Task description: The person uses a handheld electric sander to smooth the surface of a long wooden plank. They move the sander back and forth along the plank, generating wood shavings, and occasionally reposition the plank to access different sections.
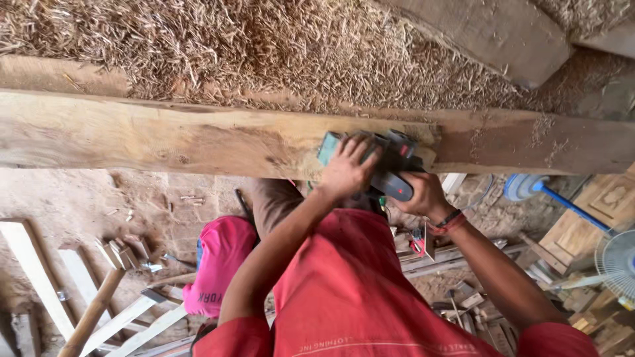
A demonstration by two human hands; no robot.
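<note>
Closest to the camera is the person's red shirt [350, 291], filling the lower middle of the view, with both bare forearms running up from it toward the work. A pink cloth [221, 261] hangs just beside the left arm.

The left hand [345, 168] lies flat over the front of an electric hand planer [377, 162], fingers spread and curled over its green nose, gripping the front knob. The right hand [423, 195] is clenched around the planer's dark rear handle, where a red switch shows just beside the fingers. A dark-and-red band [450, 221] circles the right wrist.

The planer sits on the near edge of a long wooden plank [165, 135] that crosses the whole view from side to side. The plank's surface to the left of the tool is pale and freshly bare; to the right it is darker and dusted with shavings.

Beyond the plank lies a thick bed of wood shavings [264, 46], covering nearly everything at the top. A heavy timber beam [489, 33] rests at an angle across those shavings at the upper right.

Below the plank, the dirt floor holds loose wood offcuts [119, 254] at the left, and at the right a blue-framed fan [618, 261] stands near stacked carved panels [589, 221].
</note>
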